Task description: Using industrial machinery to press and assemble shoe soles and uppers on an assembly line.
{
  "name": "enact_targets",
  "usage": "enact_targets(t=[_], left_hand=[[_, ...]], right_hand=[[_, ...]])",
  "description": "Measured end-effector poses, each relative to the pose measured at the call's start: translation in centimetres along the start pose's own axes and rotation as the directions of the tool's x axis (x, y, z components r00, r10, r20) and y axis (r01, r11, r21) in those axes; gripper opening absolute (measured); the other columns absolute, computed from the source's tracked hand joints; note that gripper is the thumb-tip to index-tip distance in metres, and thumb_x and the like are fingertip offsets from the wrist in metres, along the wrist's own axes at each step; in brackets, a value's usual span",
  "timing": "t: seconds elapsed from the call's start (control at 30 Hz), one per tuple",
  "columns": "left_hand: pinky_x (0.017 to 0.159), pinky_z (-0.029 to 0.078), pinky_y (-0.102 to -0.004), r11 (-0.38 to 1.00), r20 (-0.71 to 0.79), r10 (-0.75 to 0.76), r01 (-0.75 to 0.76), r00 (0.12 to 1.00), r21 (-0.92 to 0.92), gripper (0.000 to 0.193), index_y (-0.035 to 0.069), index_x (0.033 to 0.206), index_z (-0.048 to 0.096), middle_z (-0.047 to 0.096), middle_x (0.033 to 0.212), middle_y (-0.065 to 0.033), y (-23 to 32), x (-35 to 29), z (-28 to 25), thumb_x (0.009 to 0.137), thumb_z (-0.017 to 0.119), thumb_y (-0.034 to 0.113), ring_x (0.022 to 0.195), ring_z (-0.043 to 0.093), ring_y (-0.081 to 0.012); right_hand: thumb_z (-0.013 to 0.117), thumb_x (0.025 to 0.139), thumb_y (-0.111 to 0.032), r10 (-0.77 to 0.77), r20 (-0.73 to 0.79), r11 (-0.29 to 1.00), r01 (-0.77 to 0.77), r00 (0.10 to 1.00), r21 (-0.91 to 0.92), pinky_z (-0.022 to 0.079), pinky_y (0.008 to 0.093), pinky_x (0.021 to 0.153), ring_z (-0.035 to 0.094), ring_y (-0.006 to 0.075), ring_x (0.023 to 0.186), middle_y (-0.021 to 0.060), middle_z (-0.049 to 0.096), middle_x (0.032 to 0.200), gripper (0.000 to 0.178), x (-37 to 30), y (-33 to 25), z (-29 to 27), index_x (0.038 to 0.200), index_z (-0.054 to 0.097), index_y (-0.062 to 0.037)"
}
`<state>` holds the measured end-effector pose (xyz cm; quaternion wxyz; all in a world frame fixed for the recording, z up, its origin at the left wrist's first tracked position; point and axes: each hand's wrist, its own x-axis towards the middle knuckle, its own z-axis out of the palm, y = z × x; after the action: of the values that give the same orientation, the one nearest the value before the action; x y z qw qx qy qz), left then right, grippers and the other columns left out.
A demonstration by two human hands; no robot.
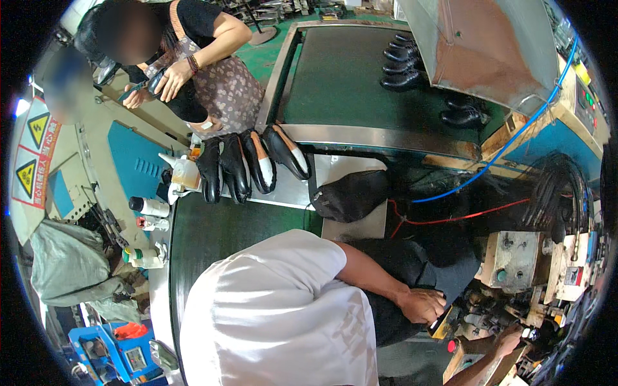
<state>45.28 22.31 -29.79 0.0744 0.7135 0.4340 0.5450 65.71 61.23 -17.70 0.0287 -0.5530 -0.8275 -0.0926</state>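
Note:
My left hand is closed over my dark trousers, beside a yellow-edged part of the machine. What its fingers hold, if anything, is hidden. Farther right, near the lower edge, my right hand reaches in among the machine's parts. It is closed next to a small white and black piece, and I cannot make out what is in its grip. Several black shoes, some with white and brown parts showing, stand on the metal ledge ahead. A black, rounded cloth-like thing lies to their right.
A co-worker at the far left holds a dark shoe. Beyond the ledge, a green conveyor carries black shoes under a metal hood. Bottles line the left side. A blue hose and red tubing cross on the right.

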Motion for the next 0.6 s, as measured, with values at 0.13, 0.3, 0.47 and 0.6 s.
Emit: enact_targets(t=[0.13, 0.3, 0.47, 0.6], left_hand=[[0.079, 0.043, -0.0517, 0.998, -0.024, 0.05, -0.049, 0.998, 0.028, 0.016, 0.015, 0.076, 0.061, 0.06, 0.089, -0.0038, 0.3, 1.0, 0.9, 0.087, 0.072, 0.019, 0.091, 0.057, -0.0328], [0.087, 0.043, -0.048, 0.99, 0.075, 0.011, -0.021, 0.997, 0.139, 0.011, 0.021, 0.073, 0.077, 0.061, 0.086, -0.0003, 0.6, 1.4, 1.1, 0.082, 0.072, 0.023, 0.098, 0.059, -0.0255], [0.081, 0.043, -0.0504, 0.998, -0.008, 0.006, -0.006, 1.0, 0.055, 0.017, 0.014, 0.073, 0.06, 0.057, 0.087, -0.0038, 0.6, 0.9, 0.0, 0.081, 0.074, 0.02, 0.092, 0.057, -0.0306], [0.082, 0.044, -0.0474, 0.998, 0.038, 0.036, -0.038, 0.999, 0.051, 0.013, 0.014, 0.076, 0.064, 0.058, 0.089, -0.0024, 1.0, 1.1, -0.8, 0.08, 0.075, 0.021, 0.094, 0.057, -0.0275]], right_hand=[[0.047, 0.114, -0.052, -0.047, -0.094, 0.998, 0.044, 0.994, -0.033, 0.058, 0.0623, 0.083, 0.073, 0.0509, 0.103, 0.0269, 0.078, 0.113, 0.054, 2.5, 4.8, 3.1, 0.124, 0.073, -0.0057], [0.045, 0.114, -0.055, 0.007, -0.023, 0.997, -0.009, 1.0, -0.081, 0.058, 0.0609, 0.079, 0.074, 0.0502, 0.102, 0.0251, 0.079, 0.113, 0.056, 4.8, 9.9, 5.4, 0.127, 0.072, -0.0072], [0.049, 0.113, -0.044, -0.062, 0.007, 0.992, 0.06, 0.998, 0.114, 0.059, 0.0602, 0.081, 0.074, 0.0514, 0.103, 0.0251, 0.079, 0.111, 0.043, 2.4, 4.2, 4.1, 0.129, 0.07, -0.0099], [0.055, 0.11, -0.048, -0.003, 0.0, 0.991, 0.003, 1.0, 0.135, 0.058, 0.0615, 0.092, 0.073, 0.0498, 0.112, 0.0261, 0.078, 0.12, 0.047, -0.1, 1.2, -0.4, 0.126, 0.075, -0.009]])
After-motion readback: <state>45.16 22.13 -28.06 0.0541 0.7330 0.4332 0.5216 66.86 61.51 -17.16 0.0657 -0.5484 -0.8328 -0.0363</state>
